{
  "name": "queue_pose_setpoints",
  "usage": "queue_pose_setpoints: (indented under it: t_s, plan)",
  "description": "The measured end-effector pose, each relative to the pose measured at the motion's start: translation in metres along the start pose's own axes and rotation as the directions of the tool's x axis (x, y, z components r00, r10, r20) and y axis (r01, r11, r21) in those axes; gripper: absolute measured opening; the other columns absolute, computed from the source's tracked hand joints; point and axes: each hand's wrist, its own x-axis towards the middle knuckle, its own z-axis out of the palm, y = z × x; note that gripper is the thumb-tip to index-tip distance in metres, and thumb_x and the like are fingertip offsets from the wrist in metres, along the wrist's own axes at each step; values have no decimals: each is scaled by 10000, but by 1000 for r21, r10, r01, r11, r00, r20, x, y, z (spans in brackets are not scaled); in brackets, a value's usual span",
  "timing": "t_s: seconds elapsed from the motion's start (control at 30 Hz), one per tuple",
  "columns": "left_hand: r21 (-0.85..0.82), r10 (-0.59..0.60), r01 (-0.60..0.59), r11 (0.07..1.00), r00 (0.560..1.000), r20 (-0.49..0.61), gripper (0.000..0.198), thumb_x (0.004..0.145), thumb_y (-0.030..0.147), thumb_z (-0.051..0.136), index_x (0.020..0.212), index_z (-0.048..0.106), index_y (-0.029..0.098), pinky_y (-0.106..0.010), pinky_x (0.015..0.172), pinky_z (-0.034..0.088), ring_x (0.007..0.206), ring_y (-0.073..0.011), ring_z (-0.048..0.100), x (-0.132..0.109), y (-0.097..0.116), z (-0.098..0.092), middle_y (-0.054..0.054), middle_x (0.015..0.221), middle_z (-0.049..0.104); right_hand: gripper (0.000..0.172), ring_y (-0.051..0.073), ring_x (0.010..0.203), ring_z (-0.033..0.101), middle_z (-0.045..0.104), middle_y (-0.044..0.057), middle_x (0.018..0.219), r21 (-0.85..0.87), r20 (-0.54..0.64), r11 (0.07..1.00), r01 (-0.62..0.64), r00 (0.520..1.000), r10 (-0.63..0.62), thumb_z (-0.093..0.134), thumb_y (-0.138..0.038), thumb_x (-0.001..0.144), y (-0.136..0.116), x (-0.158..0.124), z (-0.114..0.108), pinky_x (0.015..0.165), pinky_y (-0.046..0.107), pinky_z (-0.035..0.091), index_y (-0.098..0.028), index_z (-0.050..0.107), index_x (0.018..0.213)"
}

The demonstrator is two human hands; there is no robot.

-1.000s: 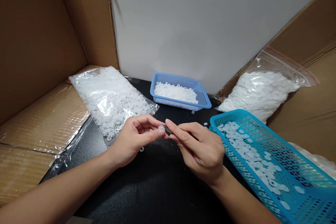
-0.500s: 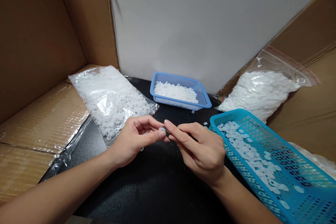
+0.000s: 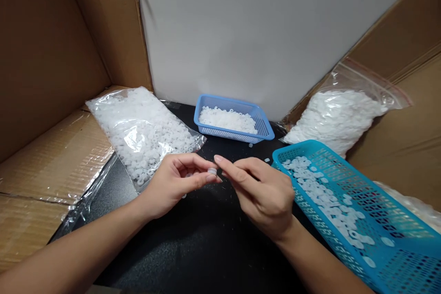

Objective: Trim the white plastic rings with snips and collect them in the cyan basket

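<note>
Left hand has a little white piece pinched between thumb and fingers, right out at the tips, so it's sitting off to the left of the teal basket. Right hand is between that piece and the teal basket, forefinger tip just beside the piece. Its other fingers are curled under, and honestly I can't tell what they're gripping, if anything.

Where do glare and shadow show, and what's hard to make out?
Head view: glare on the left bag; head view: upper-left cardboard in shade; head view: the white piece in the left hand too small for fine detail.
</note>
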Motion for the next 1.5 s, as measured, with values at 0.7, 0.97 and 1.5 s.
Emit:
queue_pose_setpoints:
  t_s: [0.7,0.97,1.5]
  plan:
    - [187,71,-65,980,997,-30,126,819,190,823,919,849,262,-201,782,533,830,-124,702,2,2,-2,-29,881,785,308,66,505,459,555,-25,626,496,70,691,-526,817,572,691,-410,925,-9,-2,13,448,165,378,-166,587,768]
    - [330,110,-102,938,994,-8,88,835,228,794,905,845,214,-236,699,476,760,-138,623,1,2,-1,-47,813,708,384,82,588,540,608,-2,655,702,276,413,-580,756,593,771,-503,842,-13,4,19,533,165,443,-147,668,740]
    - [437,204,-147,887,975,-86,125,814,271,822,847,789,155,-228,613,510,696,-151,674,-2,5,3,-67,776,755,205,102,629,599,646,14,718,585,217,569,-578,788,577,602,-344,985,-2,2,12,551,192,457,-164,672,915]
